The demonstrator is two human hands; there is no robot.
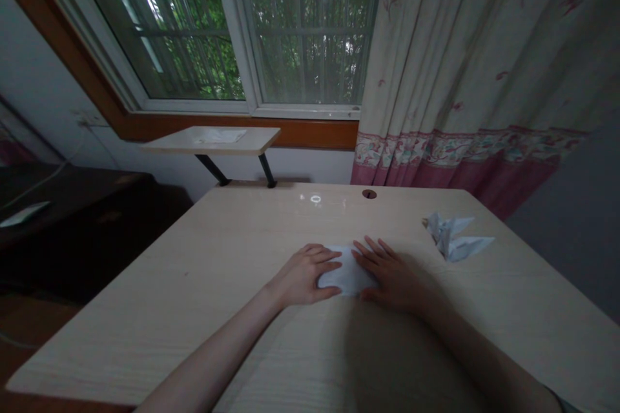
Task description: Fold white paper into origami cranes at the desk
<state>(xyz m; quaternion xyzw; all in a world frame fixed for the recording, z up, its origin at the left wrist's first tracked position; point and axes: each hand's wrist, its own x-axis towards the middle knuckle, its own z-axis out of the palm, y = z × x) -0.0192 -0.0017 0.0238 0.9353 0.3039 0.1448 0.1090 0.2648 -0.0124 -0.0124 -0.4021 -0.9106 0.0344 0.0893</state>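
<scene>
A folded sheet of white paper (pixel 346 274) lies flat on a pale wood-grain desk (pixel 145 329), between the two hands and straight ahead of the person. Its long axis appears to run side to side, though the hands cover both ends, so its full outline cannot be made out. The left hand (pixel 307 276) rests palm down over the paper's left end, with its fingers together and pointing right across the sheet. The right hand (pixel 390 274) rests palm down over the right end, with its fingers spread and angled toward the left hand. Both hands are open and flat, pressing on the paper rather than pinching it, and neither is clearly nearer to it. Ahead of the right hand and off to its right sits a folded paper model (pixel 453 239) with pointed wings, touched by neither hand. Ahead of both hands, a round cable hole (pixel 369 193) pierces the desk near its far edge. Beyond the desk are a narrow shelf (pixel 210 140), a window (pixel 310 26) and a patterned curtain (pixel 460 45).
</scene>
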